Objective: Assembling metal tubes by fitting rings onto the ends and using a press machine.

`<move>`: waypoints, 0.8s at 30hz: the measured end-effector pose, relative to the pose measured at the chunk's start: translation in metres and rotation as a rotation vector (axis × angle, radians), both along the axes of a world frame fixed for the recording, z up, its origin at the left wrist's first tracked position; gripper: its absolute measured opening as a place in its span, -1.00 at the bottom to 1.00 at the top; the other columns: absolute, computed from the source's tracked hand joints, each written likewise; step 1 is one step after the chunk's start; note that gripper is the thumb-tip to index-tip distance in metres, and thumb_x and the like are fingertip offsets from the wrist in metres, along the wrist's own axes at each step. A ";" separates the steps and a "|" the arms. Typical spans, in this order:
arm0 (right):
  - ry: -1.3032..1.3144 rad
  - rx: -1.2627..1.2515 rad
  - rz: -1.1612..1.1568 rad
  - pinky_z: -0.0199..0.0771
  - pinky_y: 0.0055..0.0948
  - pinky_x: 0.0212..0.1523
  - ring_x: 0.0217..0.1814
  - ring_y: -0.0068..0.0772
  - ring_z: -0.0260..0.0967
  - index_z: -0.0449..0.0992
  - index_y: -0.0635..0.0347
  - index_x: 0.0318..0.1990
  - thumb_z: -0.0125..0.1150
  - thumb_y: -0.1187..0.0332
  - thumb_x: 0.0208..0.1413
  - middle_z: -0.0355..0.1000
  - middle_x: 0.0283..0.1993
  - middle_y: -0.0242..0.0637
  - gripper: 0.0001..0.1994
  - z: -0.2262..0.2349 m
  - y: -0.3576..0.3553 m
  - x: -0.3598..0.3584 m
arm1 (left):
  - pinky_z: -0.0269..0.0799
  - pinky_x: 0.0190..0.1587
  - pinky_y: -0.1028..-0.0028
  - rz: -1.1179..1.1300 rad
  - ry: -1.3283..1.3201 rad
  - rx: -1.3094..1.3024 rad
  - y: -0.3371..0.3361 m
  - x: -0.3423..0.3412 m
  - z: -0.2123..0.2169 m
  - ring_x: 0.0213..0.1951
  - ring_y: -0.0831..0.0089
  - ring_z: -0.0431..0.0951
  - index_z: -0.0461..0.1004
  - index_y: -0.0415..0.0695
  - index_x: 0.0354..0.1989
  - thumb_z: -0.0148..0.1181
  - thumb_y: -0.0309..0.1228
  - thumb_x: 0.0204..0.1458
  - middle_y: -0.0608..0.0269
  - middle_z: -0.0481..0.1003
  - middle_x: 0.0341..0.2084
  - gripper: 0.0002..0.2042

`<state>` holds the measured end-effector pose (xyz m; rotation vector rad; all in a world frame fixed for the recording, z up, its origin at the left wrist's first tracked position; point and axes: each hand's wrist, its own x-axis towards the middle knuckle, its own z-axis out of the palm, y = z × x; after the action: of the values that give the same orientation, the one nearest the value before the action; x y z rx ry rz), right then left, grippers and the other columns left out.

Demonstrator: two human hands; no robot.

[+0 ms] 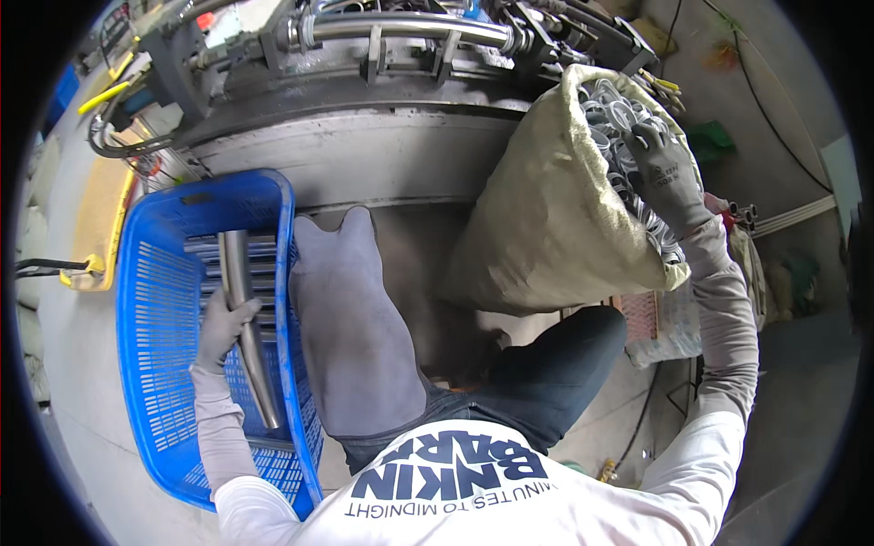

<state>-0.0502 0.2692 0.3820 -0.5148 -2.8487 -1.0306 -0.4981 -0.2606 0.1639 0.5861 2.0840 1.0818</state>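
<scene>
My left hand (pixel 226 329), in a grey glove, is closed around a shiny metal tube (pixel 239 282). The tube is held slanted over a blue plastic basket (pixel 137 300), above more metal tubes (pixel 266 247) lying in it. On the other side, my right hand (pixel 663 166), also gloved, reaches into the mouth of a pale woven sack (pixel 528 191). Its fingers are curled down onto the loose metal rings (pixel 605 114) that fill the sack. Which ring they pinch is partly hidden by the glove.
A machine with a long metal cylinder (pixel 410 33) runs across the far side, above a grey panel (pixel 364 159). A grey cover (pixel 350 318) lies over my left leg, beside the basket. A yellow object (pixel 96 227) stands at the far left. Cables hang at the right.
</scene>
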 end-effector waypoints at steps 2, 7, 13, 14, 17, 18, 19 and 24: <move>0.151 -0.050 -0.012 0.58 -0.01 -0.03 0.03 0.01 0.53 0.59 -0.03 0.25 0.29 0.44 0.11 0.47 0.19 -0.15 -0.51 0.011 0.002 0.020 | 0.43 -0.30 0.47 -0.058 0.071 0.036 0.030 0.046 0.040 -0.39 0.58 0.46 0.49 -0.21 -0.01 0.42 -0.45 0.10 0.37 0.48 -0.41 -0.68; 0.504 -0.239 -0.001 0.59 -0.16 -0.29 -0.32 -0.14 0.60 0.56 -0.05 0.35 0.25 0.48 0.24 0.61 -0.19 -0.14 -0.50 0.009 -0.008 0.064 | 0.52 -0.08 0.17 -0.268 0.755 0.153 0.093 0.135 0.127 -0.18 0.07 0.62 0.49 -0.16 0.18 0.39 -0.35 -0.11 0.02 0.57 -0.16 -0.42; 1.254 -1.058 0.178 0.61 -0.42 -0.13 -0.13 -0.43 0.66 0.63 0.22 0.25 0.18 0.70 0.29 0.68 0.06 -0.15 -0.59 0.010 -0.107 0.079 | 0.50 -0.03 0.04 -0.558 0.861 0.214 0.171 0.217 0.155 -0.14 -0.10 0.58 0.48 -0.15 0.18 0.38 -0.32 -0.15 -0.07 0.54 -0.18 -0.39; 1.181 -0.667 0.278 0.62 -0.40 -0.10 -0.12 -0.32 0.68 0.65 0.19 0.21 0.22 0.67 0.27 0.68 0.06 -0.11 -0.61 -0.008 -0.079 0.084 | 0.49 -0.04 0.04 -0.573 0.843 0.196 0.184 0.229 0.156 -0.14 -0.09 0.58 0.48 -0.15 0.17 0.39 -0.32 -0.16 -0.07 0.54 -0.18 -0.39; 1.182 -0.569 0.113 0.62 -0.35 -0.03 -0.04 -0.19 0.68 0.67 0.14 0.17 0.26 0.61 0.26 0.65 0.08 -0.09 -0.64 -0.026 -0.038 0.114 | 0.49 -0.05 0.06 -0.641 0.902 0.243 0.210 0.252 0.153 -0.15 -0.08 0.59 0.49 -0.15 0.17 0.40 -0.33 -0.16 -0.05 0.55 -0.21 -0.39; 1.113 -0.474 0.026 0.61 -0.33 0.00 0.00 -0.15 0.67 0.67 0.11 0.17 0.24 0.59 0.27 0.64 0.08 -0.08 -0.65 -0.024 -0.033 0.122 | 0.49 -0.05 0.06 -0.667 0.923 0.269 0.216 0.258 0.153 -0.15 -0.08 0.59 0.49 -0.15 0.17 0.40 -0.34 -0.16 -0.04 0.55 -0.22 -0.40; 1.040 -0.380 -0.058 0.61 -0.31 0.03 0.04 -0.11 0.65 0.67 0.09 0.17 0.23 0.57 0.29 0.63 0.08 -0.08 -0.65 -0.021 -0.030 0.130 | 0.49 -0.05 0.06 -0.681 0.921 0.271 0.220 0.262 0.153 -0.15 -0.08 0.59 0.49 -0.15 0.17 0.40 -0.34 -0.16 -0.04 0.55 -0.22 -0.40; 1.189 -0.678 0.030 0.57 -0.44 0.01 0.00 -0.37 0.63 0.61 0.28 0.25 0.12 0.57 0.37 0.66 0.15 -0.13 -0.64 0.000 -0.063 0.144 | 0.50 -0.03 0.08 -0.657 0.906 0.225 0.229 0.274 0.148 -0.14 -0.08 0.60 0.51 -0.15 0.16 0.42 -0.36 -0.17 -0.04 0.56 -0.23 -0.40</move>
<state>0.0937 0.2062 0.3824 -0.7581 -1.9598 0.2984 -0.2240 -0.0313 0.3115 1.9951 2.1653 0.6991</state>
